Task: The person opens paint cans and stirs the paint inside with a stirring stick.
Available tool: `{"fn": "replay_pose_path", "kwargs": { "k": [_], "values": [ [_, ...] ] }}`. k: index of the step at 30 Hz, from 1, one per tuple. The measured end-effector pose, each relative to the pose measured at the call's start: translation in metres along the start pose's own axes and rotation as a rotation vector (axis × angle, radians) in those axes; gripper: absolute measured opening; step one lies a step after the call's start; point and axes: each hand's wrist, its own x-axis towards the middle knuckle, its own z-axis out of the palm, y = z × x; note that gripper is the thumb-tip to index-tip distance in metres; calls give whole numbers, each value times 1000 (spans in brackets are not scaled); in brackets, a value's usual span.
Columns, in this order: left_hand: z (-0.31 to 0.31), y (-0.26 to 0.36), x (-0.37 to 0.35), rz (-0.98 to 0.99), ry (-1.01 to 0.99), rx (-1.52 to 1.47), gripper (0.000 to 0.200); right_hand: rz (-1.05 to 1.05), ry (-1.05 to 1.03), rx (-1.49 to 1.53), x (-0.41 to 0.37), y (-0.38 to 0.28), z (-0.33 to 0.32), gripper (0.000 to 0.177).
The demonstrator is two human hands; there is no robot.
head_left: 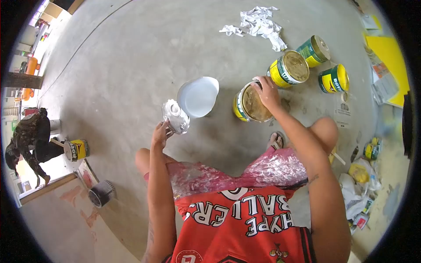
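Observation:
My left hand [162,135] holds a crumpled-looking, shiny silver lid [176,116] by its lower edge, fingers closed on it. Just beyond the lid is a white, bowl-like container [198,97] with a pale inside. My right hand [267,93] grips the upper rim of a yellow and green can [240,105] whose top is brownish and smeared. Right behind that hand stands a similar can [294,68] with the same kind of dirty top.
More cans stand to the right, a green one [314,51] and a yellow-green one [334,79]. Crumpled white cloths or paper [262,25] lie on the floor ahead. At left, another person [37,136] bends near a yellow can [77,150] and a dark bucket [101,193].

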Motion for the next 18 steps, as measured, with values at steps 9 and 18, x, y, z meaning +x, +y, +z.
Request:
{"fn": "replay_pose_path", "kwargs": {
  "k": [9,18],
  "values": [
    [8,-10,3,291,371,5,53,-208,51,3,-6,8,1,16],
    [238,26,-100,978,-36,764,63,-188,29,-16,-7,12,26,26]
  ]
}}
